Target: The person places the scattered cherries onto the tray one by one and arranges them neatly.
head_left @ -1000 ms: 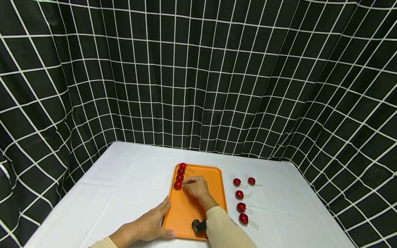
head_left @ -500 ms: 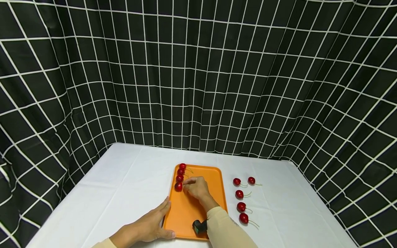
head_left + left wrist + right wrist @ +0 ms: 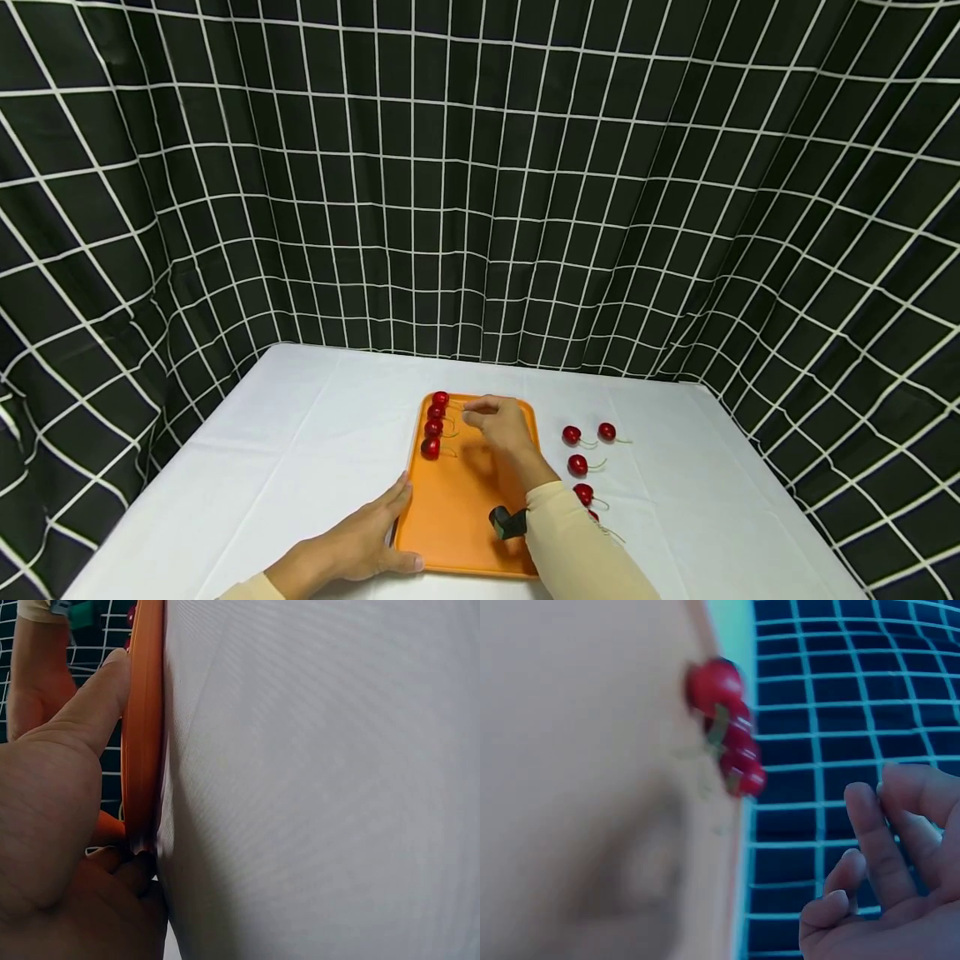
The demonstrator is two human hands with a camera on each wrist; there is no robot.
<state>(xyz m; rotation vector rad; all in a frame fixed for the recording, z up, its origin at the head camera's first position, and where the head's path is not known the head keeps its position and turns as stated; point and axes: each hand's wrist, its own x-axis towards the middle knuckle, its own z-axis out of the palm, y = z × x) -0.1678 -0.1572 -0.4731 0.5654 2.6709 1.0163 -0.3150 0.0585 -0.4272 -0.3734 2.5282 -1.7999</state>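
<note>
An orange tray (image 3: 465, 533) lies on the white table. My left hand (image 3: 367, 533) holds its near left corner, thumb at the front edge and fingers along the left side; in the left wrist view the thumb (image 3: 97, 697) lies against the rim. Several red cherries (image 3: 431, 449) with green stems form a column down the tray's upper left side. My right hand (image 3: 498, 421) hovers over the upper part of the tray, right of that column, fingers loosely bent. Nothing shows between its fingertips in the right wrist view, where the cherries (image 3: 718, 686) are blurred.
Several more cherries (image 3: 577, 465) with stems lie on the white tablecloth (image 3: 697, 500) right of the tray, the nearest partly hidden by my right sleeve. A black curtain with a white grid (image 3: 480, 208) surrounds the table's back and sides.
My right hand has let go of the nearest cherry in the column, which now lies on the tray with its stem showing. That hand has moved up and right. The left hand stays put.
</note>
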